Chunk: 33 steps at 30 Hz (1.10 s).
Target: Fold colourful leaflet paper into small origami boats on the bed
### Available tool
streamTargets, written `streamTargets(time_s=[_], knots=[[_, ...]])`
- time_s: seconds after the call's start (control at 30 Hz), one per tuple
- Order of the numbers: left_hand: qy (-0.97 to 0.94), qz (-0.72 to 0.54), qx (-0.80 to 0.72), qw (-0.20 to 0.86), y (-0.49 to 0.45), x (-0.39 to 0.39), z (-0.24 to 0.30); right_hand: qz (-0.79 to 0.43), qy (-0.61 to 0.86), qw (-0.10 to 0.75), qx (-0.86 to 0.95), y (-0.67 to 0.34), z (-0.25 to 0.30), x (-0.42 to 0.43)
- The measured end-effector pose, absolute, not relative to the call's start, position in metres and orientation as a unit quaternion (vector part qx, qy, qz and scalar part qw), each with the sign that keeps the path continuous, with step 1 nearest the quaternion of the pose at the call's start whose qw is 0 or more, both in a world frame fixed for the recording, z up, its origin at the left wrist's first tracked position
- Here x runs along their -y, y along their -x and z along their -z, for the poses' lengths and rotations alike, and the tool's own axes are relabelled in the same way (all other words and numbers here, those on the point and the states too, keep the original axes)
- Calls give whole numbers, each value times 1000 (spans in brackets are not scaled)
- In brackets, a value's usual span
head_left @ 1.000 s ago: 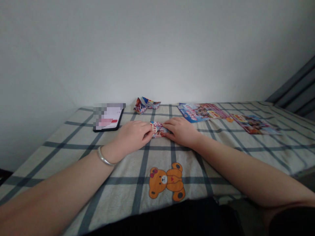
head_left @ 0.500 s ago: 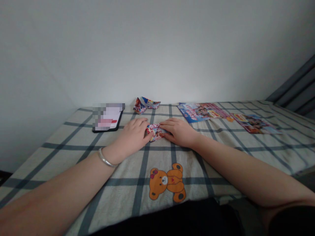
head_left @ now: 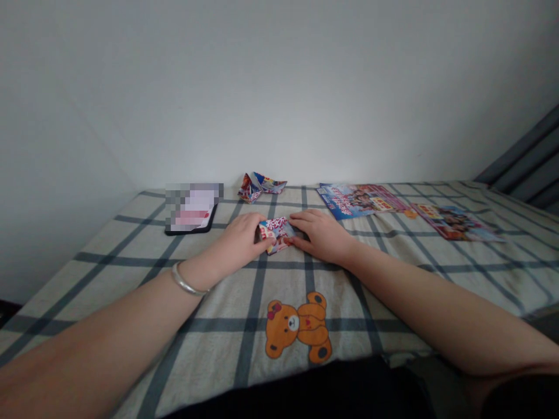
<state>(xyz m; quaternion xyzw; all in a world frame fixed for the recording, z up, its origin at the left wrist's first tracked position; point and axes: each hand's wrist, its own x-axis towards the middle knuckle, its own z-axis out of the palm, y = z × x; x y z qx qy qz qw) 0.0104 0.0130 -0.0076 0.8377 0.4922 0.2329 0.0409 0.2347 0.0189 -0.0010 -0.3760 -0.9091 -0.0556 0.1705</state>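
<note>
A small folded piece of colourful printed paper [head_left: 276, 233] lies on the checked bedsheet [head_left: 131, 262] between my two hands. My left hand [head_left: 238, 241], with a silver bangle on the wrist, pinches the paper's left end with curled fingers. My right hand [head_left: 321, 234] rests palm down on the sheet, its fingertips pressing the paper's right end. Parts of the paper are hidden under both sets of fingers.
A dark phone [head_left: 192, 209] lies at the back left. Another folded paper shape [head_left: 259, 186] sits by the wall. Two printed leaflets [head_left: 360, 201] [head_left: 456, 222] lie at the right. An orange bear print [head_left: 299, 326] marks the sheet near me. A grey rail [head_left: 519, 169] stands far right.
The paper has been turned and lifted a little at its left end by my left hand. Both hands stay in nearly the same place.
</note>
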Motion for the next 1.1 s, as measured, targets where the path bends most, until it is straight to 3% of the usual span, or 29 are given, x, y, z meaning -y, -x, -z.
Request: streamTargets(time_s=[0.47, 0.77, 1.1], knots=[[-779, -398, -424, 236, -10, -14, 9, -85, 285, 273, 915, -239, 5, -28], [-815, -397, -393, 154, -9, -7, -2, -97, 305, 245, 915, -239, -1, -24], [-802, -415, -407, 135, -8, -6, -2, -9, 270, 378, 885, -243, -7, -17]])
